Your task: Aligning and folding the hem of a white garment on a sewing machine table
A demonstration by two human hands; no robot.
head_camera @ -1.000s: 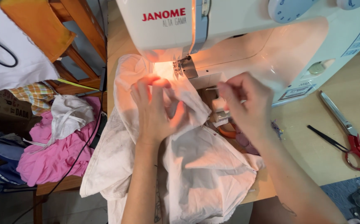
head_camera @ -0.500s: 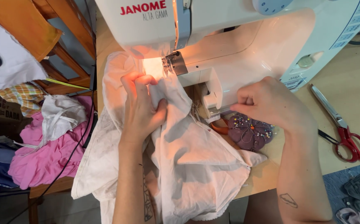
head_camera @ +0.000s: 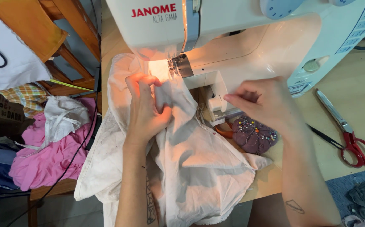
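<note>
A: White fabric point(head_camera: 191, 159), where is it lying relative to the hands?

B: It is spreading out under the left hand point(head_camera: 145, 110) and hanging down past the table point(head_camera: 359, 105) edge below the wrist. Its upper edge is running under the presser foot point(head_camera: 178, 67) of the white sewing machine point(head_camera: 241, 38), just beyond the left fingertips.

A: What is the left hand doing?

B: It is curling its fingers into a bunch of the cloth, thumb and fingers closing on a fold, and pressing it down just short of the lit needle area.

A: And the right hand point(head_camera: 266, 103)?

B: It is hovering in front of the machine's free arm, to the right of the left hand. Thumb and forefinger are pinching together at the tips, the other fingers loosely curled. Whether something small such as a pin is sitting between them, I cannot tell.

A: What is lying near that hand?

B: Directly below its palm a purple pincushion point(head_camera: 252, 136) stuck with coloured pins is resting on the table, touching the cloth's edge. Further to the right of the wrist, red-handled scissors point(head_camera: 348, 134) are lying well apart from it.

A: Anything on the far side of the left hand?

B: To the left of the left forearm, off the table, a pink garment point(head_camera: 43, 164) is lying in a heap with a white piece point(head_camera: 62, 117) on top, and a black cable point(head_camera: 81, 147) is trailing beside them.
</note>
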